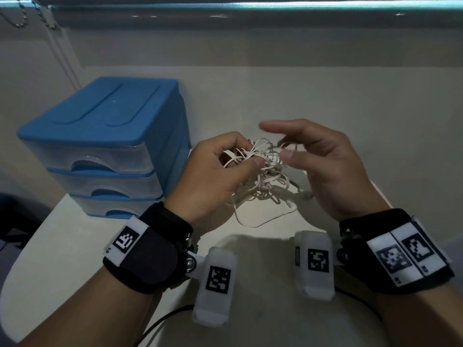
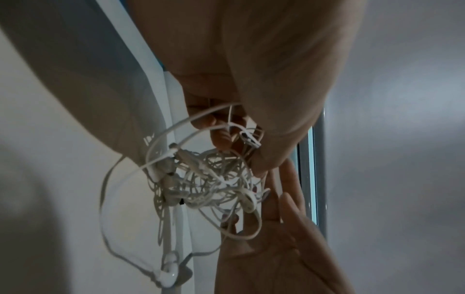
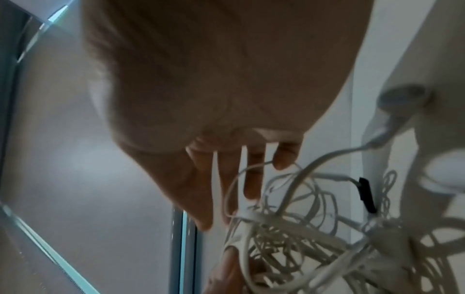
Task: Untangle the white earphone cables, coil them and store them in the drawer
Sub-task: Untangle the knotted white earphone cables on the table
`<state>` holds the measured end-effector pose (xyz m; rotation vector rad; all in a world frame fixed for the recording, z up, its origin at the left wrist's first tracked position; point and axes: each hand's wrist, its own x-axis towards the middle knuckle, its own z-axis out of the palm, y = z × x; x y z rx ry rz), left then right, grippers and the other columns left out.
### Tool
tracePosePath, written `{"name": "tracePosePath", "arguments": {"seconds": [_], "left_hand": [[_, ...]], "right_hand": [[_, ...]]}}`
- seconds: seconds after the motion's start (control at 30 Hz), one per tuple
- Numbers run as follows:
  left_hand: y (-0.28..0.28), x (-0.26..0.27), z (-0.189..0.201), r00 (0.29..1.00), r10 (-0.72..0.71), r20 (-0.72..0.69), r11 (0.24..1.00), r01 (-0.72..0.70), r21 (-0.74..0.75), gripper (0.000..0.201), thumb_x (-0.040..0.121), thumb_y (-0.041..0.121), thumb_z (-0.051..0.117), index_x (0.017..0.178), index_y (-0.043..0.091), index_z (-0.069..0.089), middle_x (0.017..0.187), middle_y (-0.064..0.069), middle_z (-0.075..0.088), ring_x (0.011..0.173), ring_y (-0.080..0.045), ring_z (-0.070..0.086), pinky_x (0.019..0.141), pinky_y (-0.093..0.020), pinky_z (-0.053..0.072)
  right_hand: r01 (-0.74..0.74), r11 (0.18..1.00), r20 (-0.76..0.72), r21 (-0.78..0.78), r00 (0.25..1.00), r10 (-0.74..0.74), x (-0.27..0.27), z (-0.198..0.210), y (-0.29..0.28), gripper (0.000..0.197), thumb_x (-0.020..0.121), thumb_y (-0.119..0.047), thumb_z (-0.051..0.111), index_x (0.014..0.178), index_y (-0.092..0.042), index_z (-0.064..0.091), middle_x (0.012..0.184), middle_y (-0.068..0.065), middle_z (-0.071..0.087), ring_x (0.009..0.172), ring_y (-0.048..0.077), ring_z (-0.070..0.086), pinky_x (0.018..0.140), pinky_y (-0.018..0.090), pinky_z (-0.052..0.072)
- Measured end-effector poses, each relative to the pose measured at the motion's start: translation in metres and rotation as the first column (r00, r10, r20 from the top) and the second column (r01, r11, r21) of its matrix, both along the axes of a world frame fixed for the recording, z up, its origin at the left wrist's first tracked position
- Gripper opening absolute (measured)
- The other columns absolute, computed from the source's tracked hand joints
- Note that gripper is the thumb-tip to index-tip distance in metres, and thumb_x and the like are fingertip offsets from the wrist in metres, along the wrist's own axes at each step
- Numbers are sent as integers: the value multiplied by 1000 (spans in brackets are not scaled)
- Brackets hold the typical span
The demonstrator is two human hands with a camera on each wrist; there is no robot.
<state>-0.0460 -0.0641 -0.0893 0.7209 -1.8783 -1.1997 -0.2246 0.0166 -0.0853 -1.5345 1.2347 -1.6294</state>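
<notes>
A tangled clump of white earphone cables [image 1: 263, 186] hangs between my hands above the white table [image 1: 338, 101]. My left hand [image 1: 250, 156] pinches strands at the top of the clump between thumb and curled fingers; the left wrist view shows this grip [image 2: 244, 147] with the tangle [image 2: 208, 179] hanging below it. My right hand [image 1: 273, 141] is on the clump's right side, fingers spread and nearly straight. In the right wrist view its fingers [image 3: 251, 189] lie against cable loops [image 3: 302, 238] without closing on them. One earbud [image 1: 292, 209] trails down onto the table.
A blue drawer unit [image 1: 100, 146] with three clear drawers, all closed, stands at the table's left, close to my left hand. A wall and window blind rise behind the table. A black cable [image 1: 162, 319] runs along the near edge below my wrists.
</notes>
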Motion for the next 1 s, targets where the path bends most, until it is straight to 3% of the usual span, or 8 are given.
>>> {"name": "tracePosePath", "arguments": {"seconds": [0.13, 0.23, 0.33, 0.43, 0.57, 0.7, 0.87, 1.0], "left_hand": [[-1, 0, 1, 1000, 2, 10, 1000, -2, 21, 10, 90, 15, 75, 84, 16, 68, 70, -2, 65, 63, -12, 59, 62, -25, 48], [1, -2, 2, 997, 3, -76, 989, 8, 151, 9, 92, 3, 70, 86, 4, 64, 64, -5, 59, 54, -10, 55, 54, -20, 45], [4, -5, 2, 966, -42, -254, 932, 130, 338, 10, 89, -1, 66, 83, 5, 61, 62, -7, 55, 55, -16, 49, 55, -28, 38], [3, -4, 4, 928, -42, -370, 880, 210, 425, 5, 87, 5, 59, 83, 9, 58, 70, -7, 58, 58, -16, 49, 53, -26, 36], [2, -3, 5, 945, -47, -324, 916, 170, 362, 15, 99, 3, 54, 87, 10, 57, 76, -7, 61, 58, -14, 50, 54, -26, 35], [0, -1, 4, 986, -72, -149, 987, 92, 135, 9, 101, 10, 58, 94, 6, 59, 80, -6, 59, 62, -13, 52, 55, -25, 40], [2, -1, 4, 991, -112, -79, 993, 115, 24, 7, 99, 10, 62, 93, 7, 65, 79, 2, 62, 63, -5, 56, 59, -16, 45], [2, -3, 2, 988, -100, -121, 993, 107, 52, 11, 99, 12, 64, 91, 5, 68, 73, -2, 61, 61, -4, 52, 59, -17, 42]], "right_hand": [[-53, 994, -93, 91, 994, 62, -1, -5, -3, 39, 85, -4, 67, 121, -17, 72, 103, 0, 71, 89, 26, 53, 79, 33, 52], [-23, 996, -100, 89, 994, 32, -3, -6, -4, 27, 84, -7, 70, 108, -19, 75, 99, 22, 66, 87, 37, 56, 77, 47, 50], [32, 997, -57, 65, 998, -28, -3, -6, -5, 16, 82, -4, 69, 91, -16, 74, 90, 27, 64, 79, 28, 53, 73, 39, 45], [45, 997, -4, 58, 999, -45, -5, -7, -5, 12, 75, 3, 65, 78, -8, 69, 77, 13, 63, 75, 24, 54, 71, 35, 43], [25, 997, -15, 76, 1000, -24, -5, -5, -3, 17, 64, 3, 52, 62, -2, 68, 76, 15, 61, 79, 26, 54, 74, 31, 42], [38, 996, -7, 76, 999, -38, -4, -3, -3, 13, 86, 1, 61, 76, 5, 69, 74, 16, 63, 70, 16, 55, 69, 19, 43], [-18, 995, -111, 102, 993, 30, -3, -7, -3, 6, 86, -10, 76, 90, -6, 76, 79, 29, 58, 70, 36, 51, 72, 41, 43], [7, 996, -120, 94, 993, 5, 0, -5, -3, 6, 90, -7, 73, 84, -6, 71, 76, 28, 56, 67, 30, 49, 70, 36, 42]]}}
